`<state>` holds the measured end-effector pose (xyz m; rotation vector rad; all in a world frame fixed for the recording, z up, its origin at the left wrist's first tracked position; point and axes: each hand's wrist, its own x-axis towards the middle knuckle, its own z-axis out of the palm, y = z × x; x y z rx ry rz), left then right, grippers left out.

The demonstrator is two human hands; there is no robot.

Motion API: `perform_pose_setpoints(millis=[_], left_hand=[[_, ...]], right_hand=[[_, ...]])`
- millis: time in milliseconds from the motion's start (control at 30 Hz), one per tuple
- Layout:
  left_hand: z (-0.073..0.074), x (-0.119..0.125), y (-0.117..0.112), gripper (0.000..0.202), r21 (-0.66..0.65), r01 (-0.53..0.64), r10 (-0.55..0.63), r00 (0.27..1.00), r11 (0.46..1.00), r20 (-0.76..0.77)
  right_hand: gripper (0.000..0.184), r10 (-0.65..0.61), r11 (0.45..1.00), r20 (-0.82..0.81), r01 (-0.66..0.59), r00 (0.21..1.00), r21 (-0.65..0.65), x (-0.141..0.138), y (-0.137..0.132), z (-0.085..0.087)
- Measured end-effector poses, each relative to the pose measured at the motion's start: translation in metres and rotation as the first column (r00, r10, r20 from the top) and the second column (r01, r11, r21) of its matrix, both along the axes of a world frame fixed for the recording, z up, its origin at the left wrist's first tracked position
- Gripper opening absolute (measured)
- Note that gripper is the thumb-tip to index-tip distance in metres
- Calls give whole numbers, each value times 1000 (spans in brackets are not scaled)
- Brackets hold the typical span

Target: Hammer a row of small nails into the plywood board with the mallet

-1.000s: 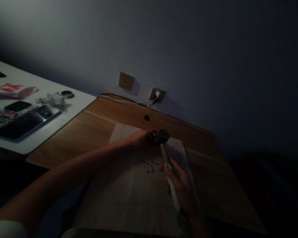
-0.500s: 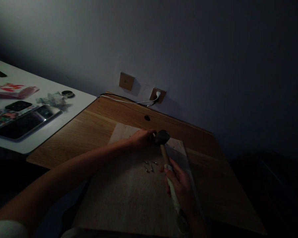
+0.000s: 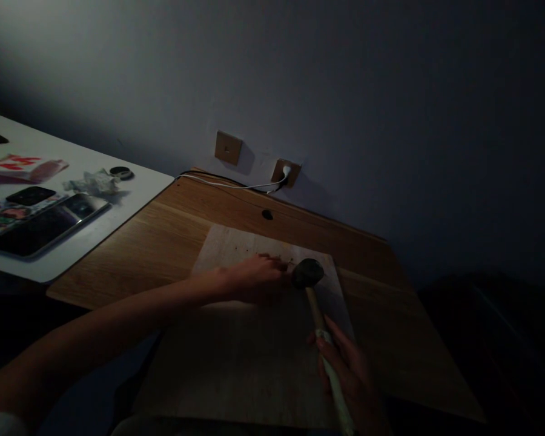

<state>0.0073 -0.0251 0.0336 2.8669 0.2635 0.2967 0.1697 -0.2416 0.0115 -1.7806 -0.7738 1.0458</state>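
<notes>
My right hand (image 3: pixel 347 369) is wrapped round the handle of a hammer (image 3: pixel 315 309). Its dark, rounded head is raised over the right part of a pale wooden board (image 3: pixel 240 369), just right of my left fingers. My left hand (image 3: pixel 258 278) reaches over the board with its fingers curled together. Shadow hides the fingertips, and what they hold, if anything, cannot be made out. Small dark marks show along the board's far edge. The loose nails seen earlier are lost under my left hand and its shadow.
The board lies on a brown wooden desk (image 3: pixel 131 254). At left, a white table (image 3: pixel 84 236) carries a phone (image 3: pixel 49 227), a crumpled clear wrapper (image 3: pixel 95 183) and a red-and-white packet (image 3: pixel 22 168). A white cable (image 3: pixel 236 186) runs to a wall socket (image 3: pixel 285 172).
My left hand has come back toward me from the far part of the board, over where the nails lay. The hammer and my right hand have shifted slightly right and nearer.
</notes>
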Motion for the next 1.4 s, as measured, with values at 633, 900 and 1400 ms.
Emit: perform_pose_setpoints(millis=[633, 900, 1400], left_hand=[[-23, -9, 64, 22, -280, -114, 169, 968, 953, 183], [-50, -8, 78, 23, -386, -173, 282, 927, 906, 247], [-39, -12, 66, 13, -443, -217, 328, 925, 870, 191]], right_hand=[[68, -77, 997, -63, 76, 995, -18, -8, -3, -2], [54, -4, 1000, -62, 5, 998, 10, -14, 6, 3], [70, 39, 998, -41, -37, 998, 41, -22, 17, 15]])
